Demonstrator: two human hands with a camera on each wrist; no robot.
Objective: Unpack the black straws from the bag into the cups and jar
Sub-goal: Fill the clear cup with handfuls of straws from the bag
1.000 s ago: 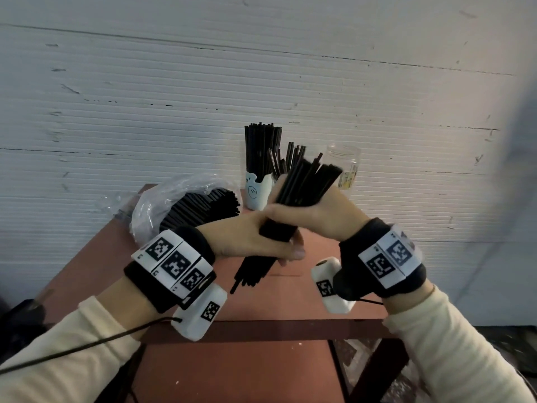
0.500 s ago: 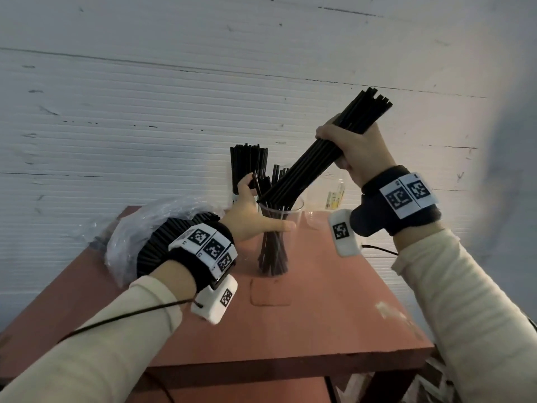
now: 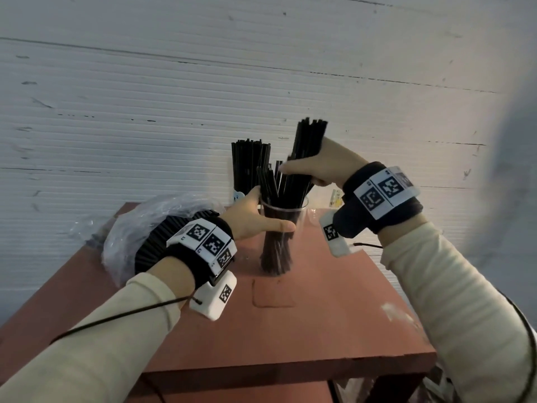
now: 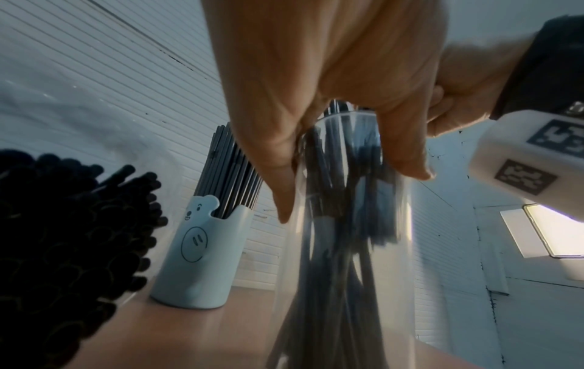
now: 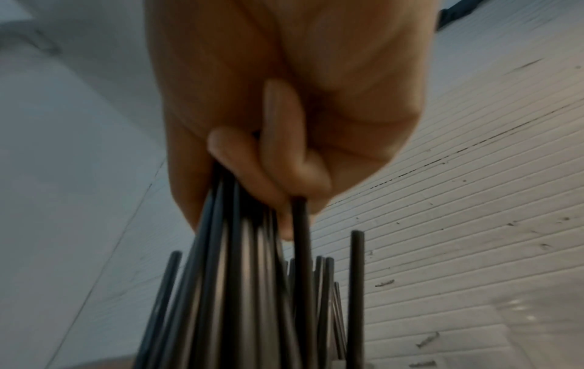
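Black straws lowered into a clear cup

A bundle of thin black plastic straws (image 3: 305, 158) is gripped by the curled fingers (image 5: 271, 159) of the right hand (image 3: 322, 167); below them, the clear plastic cup (image 3: 283, 228) is clasped by the left hand (image 3: 255, 219), fingers (image 4: 278, 154) curved around it.

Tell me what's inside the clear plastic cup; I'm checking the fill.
Black straws fill the clear plastic cup, their lower ends bunched at its base. The left hand covers part of the wall.

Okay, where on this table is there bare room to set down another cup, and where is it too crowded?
Free: the near half of the red table, from the clear cup to the front edge, and the strip right of that cup. Crowded: the back, where the bear cup, the clear cup and both hands cluster, and the left side under the straw bag.
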